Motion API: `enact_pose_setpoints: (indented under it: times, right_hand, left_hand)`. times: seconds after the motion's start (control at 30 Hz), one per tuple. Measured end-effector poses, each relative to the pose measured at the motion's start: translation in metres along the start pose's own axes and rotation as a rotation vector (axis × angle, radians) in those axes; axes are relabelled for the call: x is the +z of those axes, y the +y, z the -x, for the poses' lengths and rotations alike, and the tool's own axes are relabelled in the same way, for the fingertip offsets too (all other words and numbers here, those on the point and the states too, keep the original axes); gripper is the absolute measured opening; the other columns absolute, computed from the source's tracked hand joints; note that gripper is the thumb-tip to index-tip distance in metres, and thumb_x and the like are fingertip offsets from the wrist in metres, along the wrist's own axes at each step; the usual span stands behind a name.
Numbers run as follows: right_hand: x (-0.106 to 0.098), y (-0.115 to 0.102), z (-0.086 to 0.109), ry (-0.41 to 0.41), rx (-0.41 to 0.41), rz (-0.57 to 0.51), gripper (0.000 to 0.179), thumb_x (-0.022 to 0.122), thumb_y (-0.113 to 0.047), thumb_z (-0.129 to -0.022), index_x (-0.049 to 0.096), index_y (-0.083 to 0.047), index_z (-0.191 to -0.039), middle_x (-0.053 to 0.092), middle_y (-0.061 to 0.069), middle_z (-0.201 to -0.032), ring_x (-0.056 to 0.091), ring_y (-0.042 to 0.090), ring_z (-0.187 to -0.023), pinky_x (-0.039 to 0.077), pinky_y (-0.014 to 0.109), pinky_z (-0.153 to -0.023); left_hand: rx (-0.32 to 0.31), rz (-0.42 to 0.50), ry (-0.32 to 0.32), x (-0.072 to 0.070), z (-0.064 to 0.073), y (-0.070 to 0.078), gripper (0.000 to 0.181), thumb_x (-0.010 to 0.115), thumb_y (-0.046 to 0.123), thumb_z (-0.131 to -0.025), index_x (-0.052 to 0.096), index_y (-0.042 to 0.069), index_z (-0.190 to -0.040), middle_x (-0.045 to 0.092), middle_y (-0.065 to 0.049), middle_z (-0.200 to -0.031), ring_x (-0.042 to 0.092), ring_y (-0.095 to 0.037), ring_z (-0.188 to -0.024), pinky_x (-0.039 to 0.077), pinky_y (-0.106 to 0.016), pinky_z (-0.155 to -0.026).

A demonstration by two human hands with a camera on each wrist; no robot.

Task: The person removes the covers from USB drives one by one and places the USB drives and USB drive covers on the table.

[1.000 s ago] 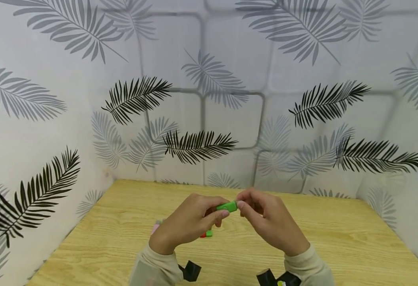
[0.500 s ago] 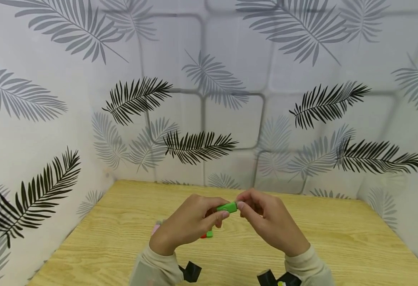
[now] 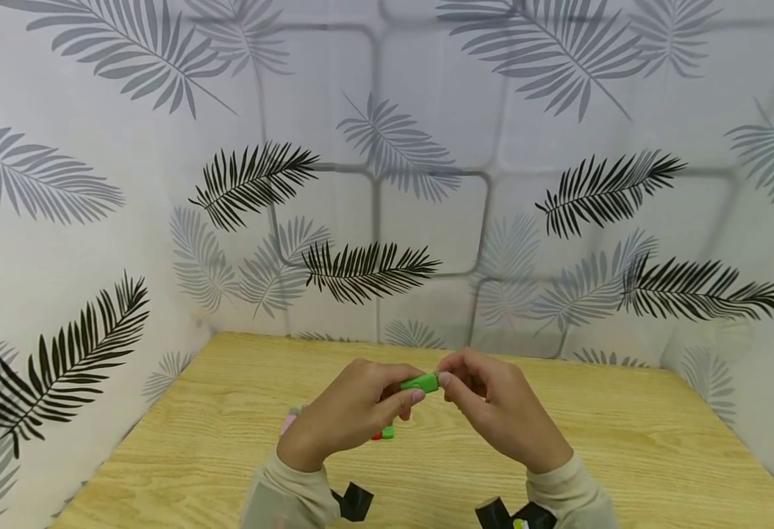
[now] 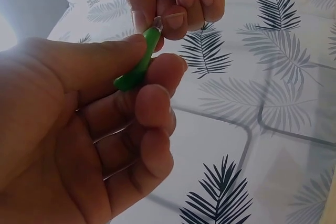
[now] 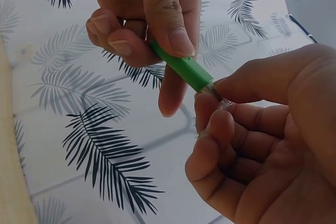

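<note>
In the middle of the head view, a slim green object (image 3: 421,383) with a smooth body is held above the table between both hands. My left hand (image 3: 350,408) pinches its body between thumb and fingers. My right hand (image 3: 502,404) pinches the small shiny, see-through tip (image 5: 224,103) at its other end. In the left wrist view the green body looks thin and slightly curved from the side, and the tip shows just beyond it. What kind of object it is cannot be told.
On the wooden table (image 3: 559,433), a red and green piece (image 3: 384,433) and a pink and grey piece (image 3: 289,420) lie partly hidden behind the left hand and wrist. A leaf-patterned white sheet (image 3: 426,220) closes off the back and sides. Black mounts (image 3: 355,502) sit at both wrists.
</note>
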State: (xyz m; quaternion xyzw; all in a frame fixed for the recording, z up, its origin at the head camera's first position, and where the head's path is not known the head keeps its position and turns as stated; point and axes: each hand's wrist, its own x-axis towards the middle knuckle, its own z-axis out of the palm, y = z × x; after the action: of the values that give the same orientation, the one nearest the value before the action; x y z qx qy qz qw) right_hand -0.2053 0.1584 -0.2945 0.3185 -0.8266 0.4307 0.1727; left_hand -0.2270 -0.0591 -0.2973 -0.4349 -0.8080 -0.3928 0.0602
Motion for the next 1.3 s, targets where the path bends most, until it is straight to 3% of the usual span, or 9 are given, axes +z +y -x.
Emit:
enact_pose_setpoints:
  times: [0.3,0.53,0.77,1.0,1.3]
  right_hand:
    - [-0.0005,0.0004,0.001,-0.069,0.023,-0.023,0.007,0.059,-0.016,-0.097,0.064,-0.013,-0.094,0.057,-0.005,-0.071,0.044,0.005,-0.05,0.041,0.024,-0.045]
    - [0.0014,0.0016,0.0004,-0.02,0.024,-0.015,0.007,0.059,-0.018,-0.098,0.065,-0.015,-0.095,0.059,-0.005,-0.073,0.048,0.006,-0.052,0.042,0.025,-0.046]
    - [0.0003,0.0021,0.0016,-0.09,0.046,-0.043,0.007,0.059,-0.018,-0.097,0.064,-0.014,-0.094,0.059,-0.002,-0.073,0.048,0.006,-0.053,0.043,0.025,-0.047]
    - [0.0015,0.0016,0.0007,-0.024,0.025,-0.001,0.006,0.06,-0.017,-0.097,0.065,-0.014,-0.094,0.06,-0.005,-0.073,0.05,0.006,-0.055,0.043,0.025,-0.049]
    - [-0.0004,0.0014,0.002,-0.087,0.034,-0.024,0.007,0.059,-0.018,-0.097,0.064,-0.014,-0.094,0.059,-0.005,-0.073,0.049,0.006,-0.054,0.043,0.024,-0.049]
  left_hand:
    - [-0.004,-0.014,-0.017,-0.0018,0.002,-0.002,0.019,0.056,0.021,-0.099,0.068,0.014,-0.112,0.059,0.01,-0.069,0.045,-0.001,-0.046,0.046,-0.02,-0.054]
    - [-0.029,-0.006,-0.017,-0.0016,0.0017,-0.0008,0.019,0.057,0.022,-0.098,0.067,0.015,-0.112,0.06,0.009,-0.071,0.05,-0.003,-0.052,0.048,-0.022,-0.055]
    - [-0.032,-0.01,-0.02,-0.0026,0.0028,-0.0029,0.019,0.058,0.022,-0.098,0.068,0.016,-0.112,0.062,0.007,-0.072,0.051,-0.003,-0.052,0.048,-0.022,-0.055]
    - [-0.031,0.034,-0.026,0.0,0.0029,-0.0006,0.015,0.057,0.021,-0.098,0.066,0.014,-0.109,0.06,0.005,-0.071,0.049,-0.003,-0.049,0.046,-0.022,-0.05]
    - [-0.036,0.0,-0.023,-0.0033,0.0036,0.0004,0.017,0.058,0.02,-0.098,0.067,0.016,-0.111,0.06,0.011,-0.072,0.05,-0.003,-0.05,0.048,-0.022,-0.053]
